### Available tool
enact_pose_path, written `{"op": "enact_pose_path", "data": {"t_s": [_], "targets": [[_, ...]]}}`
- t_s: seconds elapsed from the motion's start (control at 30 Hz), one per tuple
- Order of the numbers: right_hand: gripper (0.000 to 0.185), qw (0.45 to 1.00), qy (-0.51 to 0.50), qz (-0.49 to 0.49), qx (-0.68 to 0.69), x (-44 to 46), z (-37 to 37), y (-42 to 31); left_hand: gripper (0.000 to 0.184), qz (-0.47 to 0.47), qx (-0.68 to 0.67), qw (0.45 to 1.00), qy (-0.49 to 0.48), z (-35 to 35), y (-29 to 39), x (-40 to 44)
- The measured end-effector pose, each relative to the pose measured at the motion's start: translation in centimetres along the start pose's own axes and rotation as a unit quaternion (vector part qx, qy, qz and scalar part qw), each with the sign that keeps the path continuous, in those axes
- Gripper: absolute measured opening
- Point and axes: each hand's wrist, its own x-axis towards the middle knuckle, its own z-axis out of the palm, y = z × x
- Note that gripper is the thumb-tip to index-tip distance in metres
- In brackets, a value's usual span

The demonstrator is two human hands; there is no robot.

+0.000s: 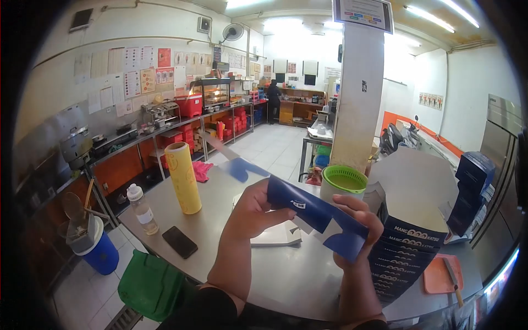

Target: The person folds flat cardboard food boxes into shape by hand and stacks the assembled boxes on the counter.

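A dark blue and white paperboard food-box blank [313, 212], partly folded, is held up over the steel table [220, 269] between both hands. My left hand [254, 208] grips its left end, thumb along the lower edge. My right hand [360, 224] pinches the right end, where a lighter blue flap hangs down. A long flap sticks out to the upper left and is blurred. Below the hands lie flat white paperboard pieces [280, 235]. To the right stands a tall stack of nested dark blue boxes [407, 247] printed with "KATSU".
On the table's left are a phone [180, 242], a water bottle [142, 209] and a yellow film roll [183, 177]. A green basket [345, 179] stands behind the hands. At right, a knife [454, 280] lies on an orange tray [434, 273]. A person [273, 100] stands far back.
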Motion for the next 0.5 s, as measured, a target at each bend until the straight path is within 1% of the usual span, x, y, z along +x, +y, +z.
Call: {"op": "enact_pose_path", "data": {"t_s": [0.1,0.2,0.3,0.4,0.5], "targets": [[0.053,0.999,-0.046,-0.016,0.023,0.7,-1.0,0.1,0.035,0.006,-0.067,0.998,-0.008,-0.3,0.2,0.0],[0.038,0.999,-0.051,-0.004,0.007,1.2,-1.1,-0.8,0.036,0.008,-0.064,0.998,-0.011,-0.4,0.4,-0.3],[0.027,0.996,0.036,0.067,0.049,0.6,-0.7,-1.3,0.037,-0.018,-0.046,0.999,0.006,0.4,0.5,-0.4],[0.032,0.983,0.125,0.127,0.04,-0.1,0.0,-1.4,0.036,-0.02,-0.022,0.999,0.012,1.3,0.4,-0.1],[0.038,0.958,0.173,0.221,0.055,-0.9,-0.3,-1.6,0.035,-0.047,-0.019,0.998,-0.026,0.5,-0.3,0.4]]}}
